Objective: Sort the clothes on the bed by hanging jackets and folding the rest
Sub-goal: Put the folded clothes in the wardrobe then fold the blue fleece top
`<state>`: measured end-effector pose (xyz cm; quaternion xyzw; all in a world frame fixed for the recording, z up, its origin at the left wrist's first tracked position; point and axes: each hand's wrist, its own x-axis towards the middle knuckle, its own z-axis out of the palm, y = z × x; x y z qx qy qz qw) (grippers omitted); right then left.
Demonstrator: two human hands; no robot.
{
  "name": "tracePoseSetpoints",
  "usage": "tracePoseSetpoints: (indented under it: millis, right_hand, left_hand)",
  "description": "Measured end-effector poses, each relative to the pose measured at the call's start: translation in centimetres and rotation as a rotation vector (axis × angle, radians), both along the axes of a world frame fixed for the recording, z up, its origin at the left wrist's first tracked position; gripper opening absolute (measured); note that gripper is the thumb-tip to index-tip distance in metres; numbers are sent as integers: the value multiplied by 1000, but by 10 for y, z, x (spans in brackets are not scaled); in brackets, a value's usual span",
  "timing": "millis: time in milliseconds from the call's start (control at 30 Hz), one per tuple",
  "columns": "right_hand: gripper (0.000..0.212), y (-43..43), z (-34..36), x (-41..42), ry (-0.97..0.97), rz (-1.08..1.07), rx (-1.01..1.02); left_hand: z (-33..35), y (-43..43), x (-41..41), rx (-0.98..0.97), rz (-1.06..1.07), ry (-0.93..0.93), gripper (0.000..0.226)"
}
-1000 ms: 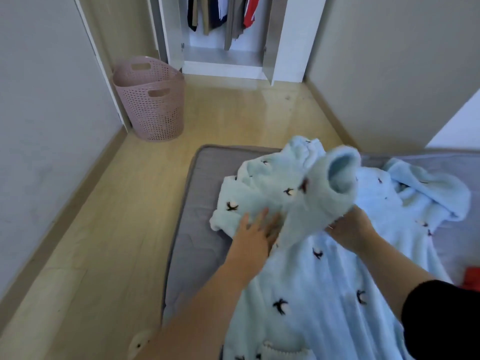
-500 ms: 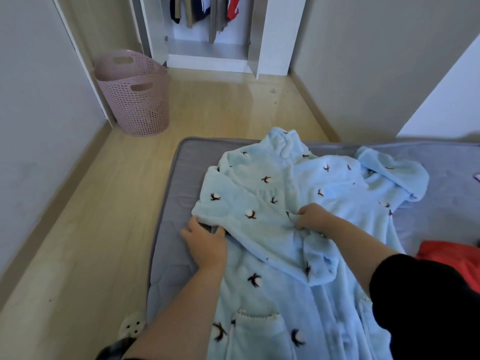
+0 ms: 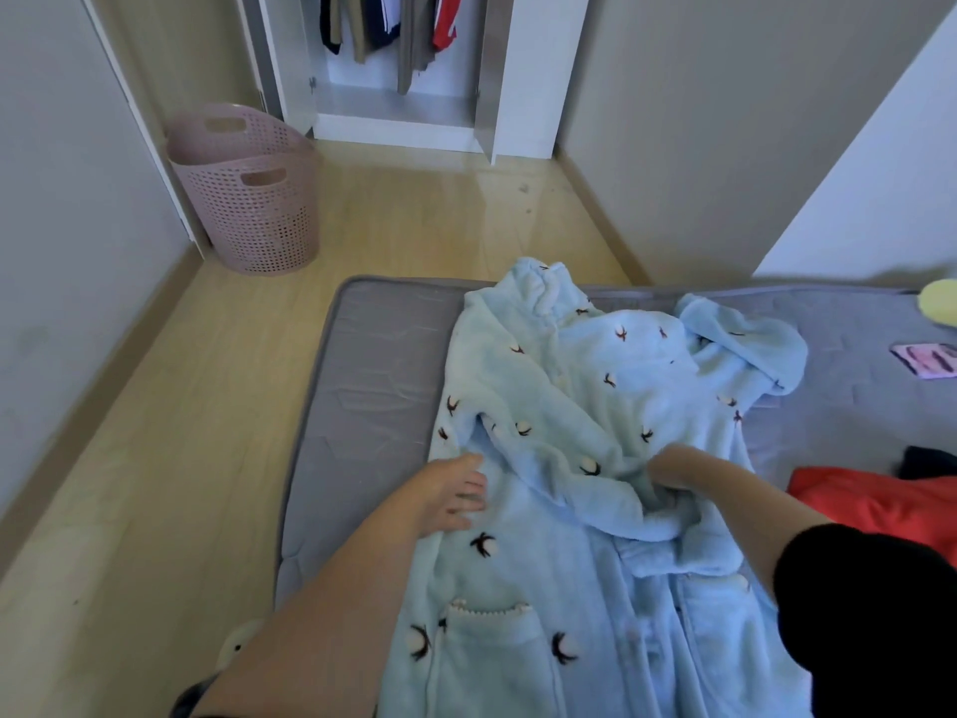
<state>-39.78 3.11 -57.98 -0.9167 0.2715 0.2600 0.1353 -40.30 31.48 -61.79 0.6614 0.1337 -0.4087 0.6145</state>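
A light blue fleece robe (image 3: 580, 386) with small dark prints lies spread on the grey mattress (image 3: 373, 365), one sleeve folded across its chest. My left hand (image 3: 453, 492) rests flat on the robe's left side, fingers straight. My right hand (image 3: 673, 471) is at the folded sleeve's cuff, its fingers buried in the fleece, so its grip is unclear. A red garment (image 3: 870, 502) and a dark one (image 3: 927, 458) lie at the right edge of the bed.
A pink laundry basket (image 3: 254, 194) stands on the wooden floor by the left wall. An open white wardrobe (image 3: 393, 59) with hanging clothes is at the back. A yellow thing (image 3: 940, 305) and a pink patterned item (image 3: 924, 357) lie far right.
The sleeve I held up has been laid down across the robe's chest. My left hand moved from the sleeve's edge onto the robe's side. The view shifted right.
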Motion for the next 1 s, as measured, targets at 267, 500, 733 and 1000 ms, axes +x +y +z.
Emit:
tracePoseSetpoints:
  millis: [267,500,733,1000]
  right_hand:
    - [21,-25,22,-4,-49,-445,910]
    - [57,-36,-12,-34,155,-245,264]
    - [66,-43,-6,-59,189,-456,660]
    - [27,-62,24,-83,63,-462,992]
  left_hand:
    - [-36,19,-6,984,-456,-584,72]
    - [-33,16,-7,1178,-265,-658,51]
    - [-11,-33,-16,45,325,-16,41]
    - [-7,-90,-73,-597,290,282,20]
